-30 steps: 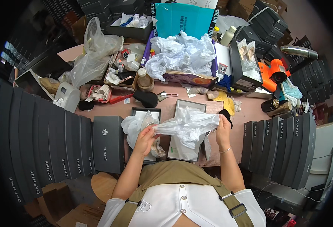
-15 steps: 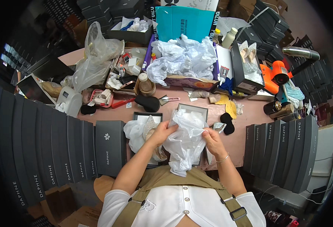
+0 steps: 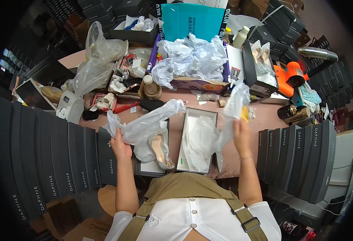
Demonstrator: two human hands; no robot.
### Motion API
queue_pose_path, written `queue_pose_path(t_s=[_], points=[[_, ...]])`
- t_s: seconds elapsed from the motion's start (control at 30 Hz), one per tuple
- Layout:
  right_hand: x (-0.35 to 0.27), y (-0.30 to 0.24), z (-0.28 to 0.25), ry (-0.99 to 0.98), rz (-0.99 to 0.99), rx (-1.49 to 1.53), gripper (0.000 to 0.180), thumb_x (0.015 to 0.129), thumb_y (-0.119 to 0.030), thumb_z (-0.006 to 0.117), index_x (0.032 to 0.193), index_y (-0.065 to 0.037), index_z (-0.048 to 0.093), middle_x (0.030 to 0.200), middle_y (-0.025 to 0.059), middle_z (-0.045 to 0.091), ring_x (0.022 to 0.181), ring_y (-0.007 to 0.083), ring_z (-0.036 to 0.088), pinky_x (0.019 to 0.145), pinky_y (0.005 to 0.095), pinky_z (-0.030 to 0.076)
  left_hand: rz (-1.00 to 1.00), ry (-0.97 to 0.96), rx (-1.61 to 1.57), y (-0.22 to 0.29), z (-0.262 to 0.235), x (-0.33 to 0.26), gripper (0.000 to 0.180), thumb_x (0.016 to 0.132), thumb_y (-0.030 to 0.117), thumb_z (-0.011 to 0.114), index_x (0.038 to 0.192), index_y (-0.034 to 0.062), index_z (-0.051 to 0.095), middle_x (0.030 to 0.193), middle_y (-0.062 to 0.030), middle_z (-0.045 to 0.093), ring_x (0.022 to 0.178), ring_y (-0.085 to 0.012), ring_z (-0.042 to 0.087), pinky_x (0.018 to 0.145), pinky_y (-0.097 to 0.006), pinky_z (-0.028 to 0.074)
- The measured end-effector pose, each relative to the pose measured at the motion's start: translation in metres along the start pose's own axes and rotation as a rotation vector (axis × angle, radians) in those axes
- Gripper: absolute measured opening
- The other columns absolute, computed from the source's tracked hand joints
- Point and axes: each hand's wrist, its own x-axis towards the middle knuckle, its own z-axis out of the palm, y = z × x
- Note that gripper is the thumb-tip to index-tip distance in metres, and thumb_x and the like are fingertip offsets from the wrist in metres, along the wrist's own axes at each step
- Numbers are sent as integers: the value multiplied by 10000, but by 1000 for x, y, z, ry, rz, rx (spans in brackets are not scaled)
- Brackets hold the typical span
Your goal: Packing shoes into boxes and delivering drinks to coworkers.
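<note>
My left hand [image 3: 121,143] grips one end of a sheet of white tissue paper [image 3: 150,122], which stretches up and to the right. Another piece of white tissue paper [image 3: 233,106] stands up from my raised right hand [image 3: 242,134], its fingers closed round it. Between the hands lies a shoe box part [image 3: 183,154] with a grey rim and white inside, with more crumpled tissue [image 3: 200,138] in it. To its left, partly under the left sheet, a glittery pale high-heeled shoe [image 3: 159,148] rests on tissue in a second box part [image 3: 147,168].
Rows of upright dark shoe boxes flank the table at left [image 3: 60,148] and right [image 3: 301,156]. A purple carton of crumpled tissue [image 3: 196,56] stands at the back. Right of it are a box with a pair of shoes [image 3: 260,60] and an orange tool [image 3: 290,78]. A brown jar [image 3: 151,89] stands left.
My hands, close together on bunched tissue before, have moved wide apart, each now holding a separate piece. The shoe and the tissue inside the middle box show more fully.
</note>
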Motion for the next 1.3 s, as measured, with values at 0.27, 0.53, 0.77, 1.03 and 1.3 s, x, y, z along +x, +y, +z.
queue_pose_path(t_s=[0.27,0.53,0.77,1.03,1.3], points=[[-59,28,220,-339,-456,-212,242,834,-203,551,997,-34,607,948,209,643,885,405,612,753,438,500,-175,-76,-13,-6,42,-19,349,891,132,631,1208,26,532,1118,-54,602,1013,-171,580,903,-323,455],[12,-79,-8,-610,-15,430,334,870,-161,542,1179,-41,583,1185,159,589,1043,269,598,874,368,484,-198,-10,-40,-12,37,-33,357,877,129,649,1197,27,529,1110,-62,599,1017,-176,577,896,-341,463],[-15,-106,-27,-648,-266,855,732,808,-406,668,1359,-3,404,1331,144,507,1224,270,493,1029,370,360,-86,-119,83,-7,49,-57,346,887,96,624,1206,32,506,1121,-79,591,1021,-181,578,902,-337,462],[-59,-114,15,-678,-323,506,584,810,-273,720,1281,-20,487,1141,176,591,1061,241,577,905,344,451,38,-105,31,4,50,-72,323,864,75,651,1158,22,529,1094,-63,589,978,-163,571,890,-321,459],[-67,-78,22,-634,51,497,210,913,-176,590,1028,-1,578,750,85,582,726,133,538,688,259,451,-408,-191,-411,16,21,-34,295,837,88,641,1120,40,573,1107,-78,616,1033,-234,578,940,-405,448]])
